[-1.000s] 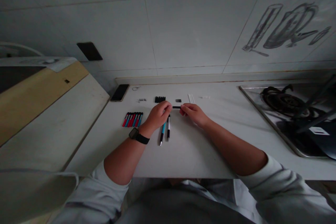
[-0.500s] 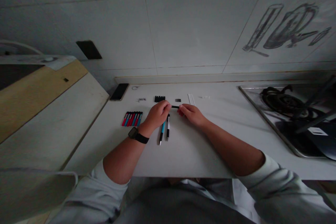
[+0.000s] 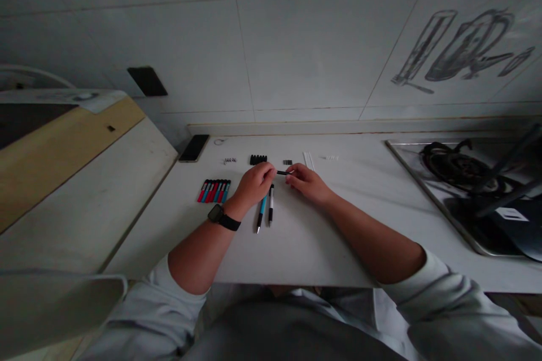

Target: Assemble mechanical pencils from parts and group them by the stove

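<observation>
A short, slim black pen part (image 3: 282, 172) spans the gap between my two hands. My left hand (image 3: 255, 181) is closed, pinching its left end. At its right end, the thumb and fingers of my right hand (image 3: 310, 183) are bent around it. Just below the left hand, a blue pen (image 3: 261, 215) and a white pen (image 3: 271, 206) lie side by side, tips toward me. Beyond the hands sit a row of black pen pieces (image 3: 258, 159) and several small dark pieces (image 3: 288, 162). Red and blue pen barrels (image 3: 214, 191) are lined up to the left.
Along the back of the white counter (image 3: 313, 254) lie springs (image 3: 230, 161), thin white refills (image 3: 309, 161) and small white pieces (image 3: 332, 158). A phone (image 3: 193, 148) rests at the back left. A gas stove (image 3: 466, 180) borders the right, a white cabinet (image 3: 105, 180) the left.
The fingers of my right hand have shifted slightly on the black pen part, with the thumb lower and apart from the index finger. My left hand stays in place.
</observation>
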Demonstrator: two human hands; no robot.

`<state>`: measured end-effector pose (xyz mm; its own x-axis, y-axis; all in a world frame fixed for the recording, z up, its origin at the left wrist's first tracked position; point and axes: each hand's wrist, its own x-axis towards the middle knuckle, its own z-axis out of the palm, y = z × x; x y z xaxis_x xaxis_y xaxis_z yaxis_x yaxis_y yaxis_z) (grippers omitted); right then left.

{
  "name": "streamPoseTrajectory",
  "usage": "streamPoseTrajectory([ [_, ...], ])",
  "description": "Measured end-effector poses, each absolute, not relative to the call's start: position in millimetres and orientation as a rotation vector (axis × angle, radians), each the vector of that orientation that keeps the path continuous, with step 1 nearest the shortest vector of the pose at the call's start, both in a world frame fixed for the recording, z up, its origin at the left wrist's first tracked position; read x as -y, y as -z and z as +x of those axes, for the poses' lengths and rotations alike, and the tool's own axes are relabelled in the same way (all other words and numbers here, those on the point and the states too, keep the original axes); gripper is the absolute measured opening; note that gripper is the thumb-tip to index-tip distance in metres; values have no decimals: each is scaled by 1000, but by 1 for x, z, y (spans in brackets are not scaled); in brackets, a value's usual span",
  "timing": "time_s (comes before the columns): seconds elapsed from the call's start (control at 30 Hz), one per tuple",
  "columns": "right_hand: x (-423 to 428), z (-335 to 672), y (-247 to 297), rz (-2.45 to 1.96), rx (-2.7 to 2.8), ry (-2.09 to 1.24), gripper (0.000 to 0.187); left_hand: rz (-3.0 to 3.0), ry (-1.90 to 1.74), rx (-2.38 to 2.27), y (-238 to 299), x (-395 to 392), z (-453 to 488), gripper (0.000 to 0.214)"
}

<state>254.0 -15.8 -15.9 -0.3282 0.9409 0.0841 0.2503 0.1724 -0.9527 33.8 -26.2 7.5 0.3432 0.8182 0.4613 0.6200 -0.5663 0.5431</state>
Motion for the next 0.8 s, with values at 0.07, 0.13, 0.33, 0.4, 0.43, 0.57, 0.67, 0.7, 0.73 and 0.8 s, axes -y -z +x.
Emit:
streamPoseTrajectory([
  [0.07,16,254,16,-1155,1740,-1174,30,2324,-1036,-1287,-7,26,35,26],
  [0.13,15,254,17,-1155,1767,-1136,32,2309,-1035,-1287,-7,26,35,27],
  [0.33,13,252,22,-1050,1622,-1001,26,1984,-1057,-1328,-10,28,41,35],
  [0.4,16,252,19,-1027,1622,-915,24,1850,-1077,-1295,-13,30,45,36],
  [0.43,17,252,18,-1013,1625,-874,23,1792,-1079,-1271,-14,31,47,36],
  [0.57,23,252,8,-962,1618,-743,19,1568,-1072,-1180,-17,33,56,36],
  [0.67,24,254,4,-950,1611,-684,17,1498,-1057,-1167,-22,30,53,36],
  [0.7,24,254,3,-956,1615,-679,17,1553,-1030,-1196,-25,27,48,36],
  [0.73,23,255,3,-969,1620,-679,17,1655,-994,-1251,-29,25,42,36],
  [0.8,20,257,4,-1009,1620,-685,18,2047,-873,-1418,-40,18,24,28],
])
